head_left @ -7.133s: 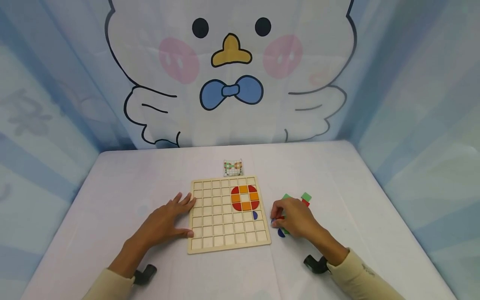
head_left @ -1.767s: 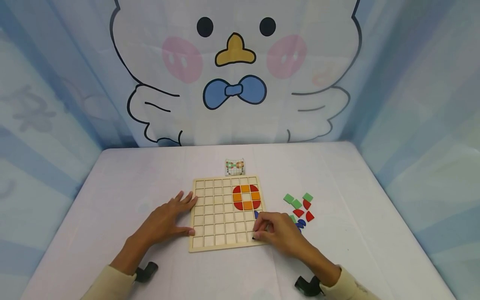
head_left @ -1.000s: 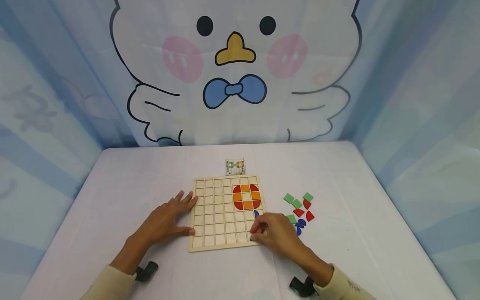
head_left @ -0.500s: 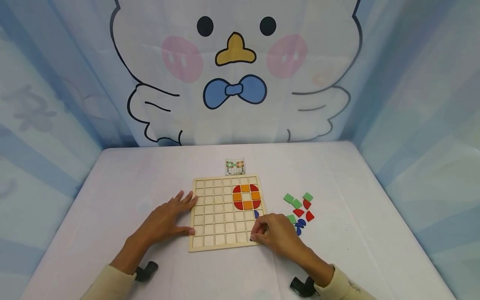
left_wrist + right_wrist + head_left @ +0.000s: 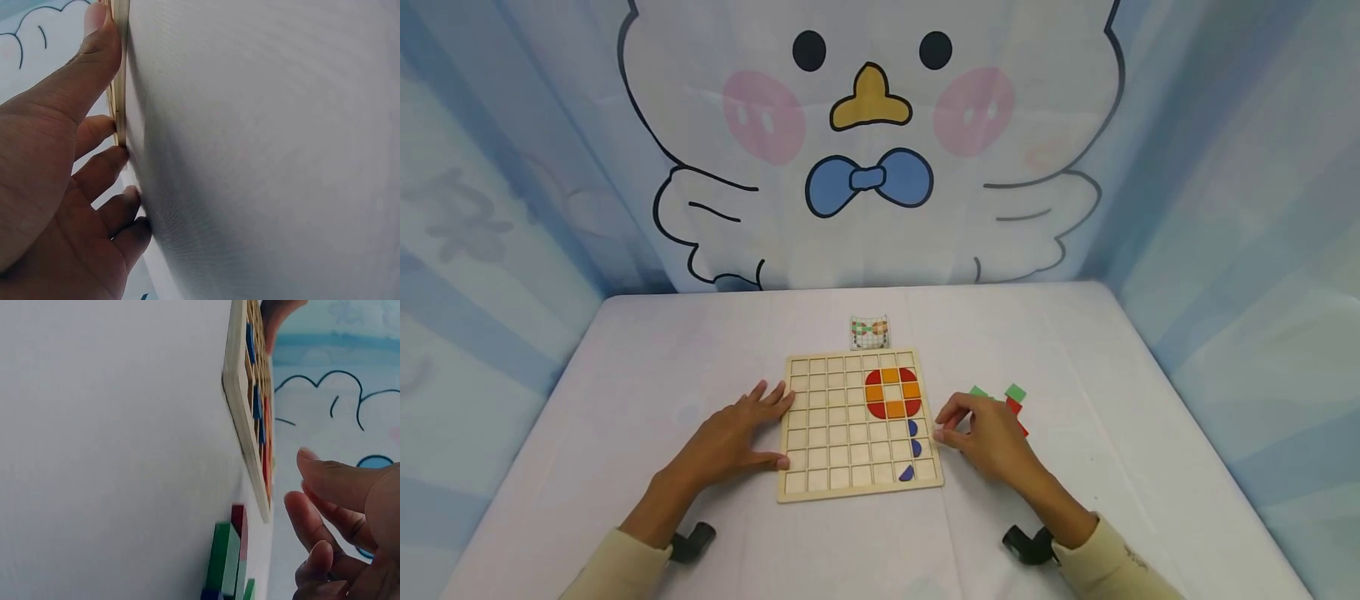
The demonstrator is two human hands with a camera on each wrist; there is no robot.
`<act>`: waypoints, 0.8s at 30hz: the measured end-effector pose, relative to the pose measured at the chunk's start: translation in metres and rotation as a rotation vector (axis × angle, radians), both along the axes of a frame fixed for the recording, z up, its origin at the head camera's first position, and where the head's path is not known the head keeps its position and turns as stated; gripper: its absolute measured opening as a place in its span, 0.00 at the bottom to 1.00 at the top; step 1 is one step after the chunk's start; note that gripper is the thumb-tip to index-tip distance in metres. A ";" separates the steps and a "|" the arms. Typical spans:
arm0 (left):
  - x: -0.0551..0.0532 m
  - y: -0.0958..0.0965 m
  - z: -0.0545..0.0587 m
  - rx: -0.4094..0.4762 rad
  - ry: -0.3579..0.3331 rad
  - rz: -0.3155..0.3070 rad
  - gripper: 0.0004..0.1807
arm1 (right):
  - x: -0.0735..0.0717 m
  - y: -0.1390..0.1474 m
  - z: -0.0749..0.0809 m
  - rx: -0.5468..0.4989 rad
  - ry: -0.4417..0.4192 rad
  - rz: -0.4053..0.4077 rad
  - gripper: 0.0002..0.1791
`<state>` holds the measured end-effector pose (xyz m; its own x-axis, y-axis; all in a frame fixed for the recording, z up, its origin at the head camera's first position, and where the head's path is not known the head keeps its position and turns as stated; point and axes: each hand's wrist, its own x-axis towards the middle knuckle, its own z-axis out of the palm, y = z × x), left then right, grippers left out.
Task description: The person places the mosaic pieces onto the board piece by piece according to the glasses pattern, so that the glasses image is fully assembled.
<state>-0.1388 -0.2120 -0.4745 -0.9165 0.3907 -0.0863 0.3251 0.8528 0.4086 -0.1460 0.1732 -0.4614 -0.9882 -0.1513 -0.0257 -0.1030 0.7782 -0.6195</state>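
Note:
My left hand rests along the left edge of a wooden grid board, with thumb and fingers spread and touching its rim. Red quarter-circles and orange squares form a ring on the board's upper right. Below the ring lie a blue half-circle, a second blue half-circle and, in the bottom row, a tilted blue half-circle. Just off the board's right edge hovers my right hand, fingers loosely bent. In the right wrist view nothing shows between its thumb and fingers.
Loose green squares and red pieces lie on the white table right of the board, partly hidden by my right hand. A small pattern card lies behind the board. Cloth curtains surround the table.
Two more blue half-circles have come onto the board since the oldest frame. My right hand has let go of the lowest one and moved up and right. The left hand stays put.

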 end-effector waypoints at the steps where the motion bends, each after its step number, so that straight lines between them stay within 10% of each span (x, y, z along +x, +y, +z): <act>1: 0.000 0.000 0.000 0.000 0.001 0.000 0.57 | -0.003 0.004 0.001 0.008 0.010 -0.010 0.09; 24: 0.001 -0.001 0.001 0.020 0.024 -0.014 0.56 | -0.047 0.049 0.002 0.191 -0.014 -0.041 0.16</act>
